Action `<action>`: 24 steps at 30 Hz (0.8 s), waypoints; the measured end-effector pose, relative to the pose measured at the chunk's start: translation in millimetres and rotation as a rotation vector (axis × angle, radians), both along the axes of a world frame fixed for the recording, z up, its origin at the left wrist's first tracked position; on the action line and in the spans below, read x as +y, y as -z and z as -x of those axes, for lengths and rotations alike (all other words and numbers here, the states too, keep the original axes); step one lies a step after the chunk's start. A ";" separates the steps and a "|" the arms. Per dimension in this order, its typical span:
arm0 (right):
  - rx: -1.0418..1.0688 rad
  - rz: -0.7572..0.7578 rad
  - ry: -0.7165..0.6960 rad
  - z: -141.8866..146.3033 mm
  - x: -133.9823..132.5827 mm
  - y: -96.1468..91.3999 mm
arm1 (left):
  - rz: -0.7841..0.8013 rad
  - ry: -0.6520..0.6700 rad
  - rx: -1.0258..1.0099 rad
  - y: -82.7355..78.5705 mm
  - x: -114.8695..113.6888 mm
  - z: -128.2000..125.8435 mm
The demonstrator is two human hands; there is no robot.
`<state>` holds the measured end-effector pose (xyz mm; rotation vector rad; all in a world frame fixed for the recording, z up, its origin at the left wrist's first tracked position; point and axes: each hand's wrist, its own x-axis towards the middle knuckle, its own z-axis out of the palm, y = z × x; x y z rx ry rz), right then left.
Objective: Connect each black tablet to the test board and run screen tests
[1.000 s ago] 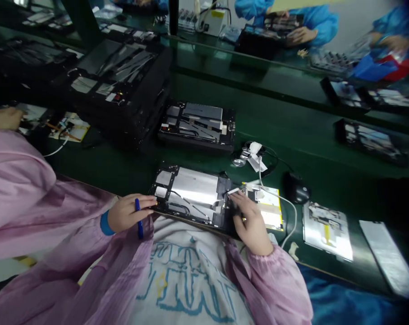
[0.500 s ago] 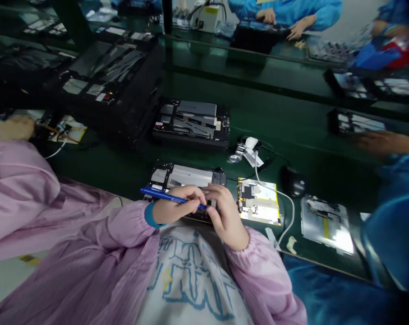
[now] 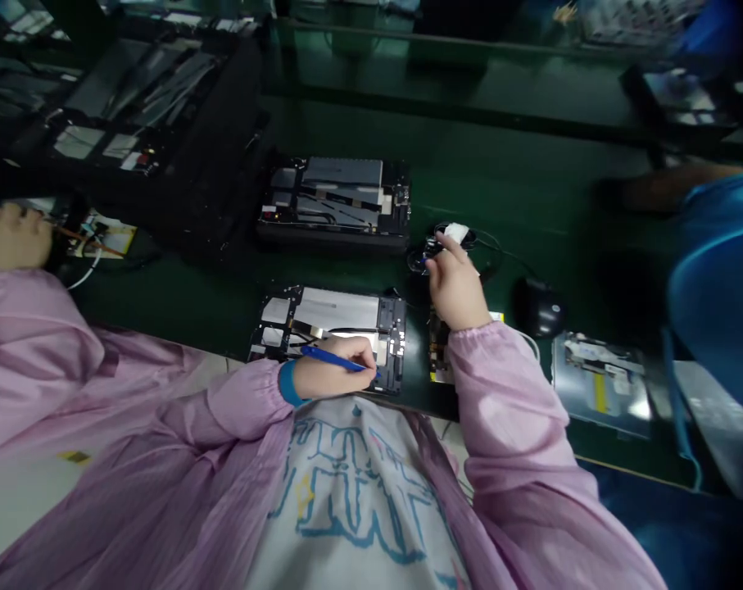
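Pink sleeves [image 3: 507, 401], blue wristband [image 3: 288, 383], printed shirt [image 3: 352, 492]

A dark green surface [image 3: 208, 291] with soft light glinting on it fills the middle, a long green shelf [image 3: 359, 75] crosses its far side, a dark post [image 3: 76, 24] slants at the upper left, and pale floor [image 3: 24, 504] with a yellow mark [image 3: 74, 456] shows lower left.
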<state>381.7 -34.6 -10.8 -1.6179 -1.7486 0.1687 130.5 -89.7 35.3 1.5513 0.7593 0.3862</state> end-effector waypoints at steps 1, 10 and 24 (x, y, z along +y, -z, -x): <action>-0.011 0.022 -0.007 -0.8 5.2 6.1 | -0.058 0.015 0.023 1.8 -0.4 -2.7; -0.008 0.016 -0.020 11.1 -18.6 -8.2 | -0.214 0.050 0.096 11.3 -0.6 -4.6; 0.454 0.154 -0.288 72.3 -109.7 -35.7 | 0.073 -0.221 -0.408 11.7 -3.3 10.5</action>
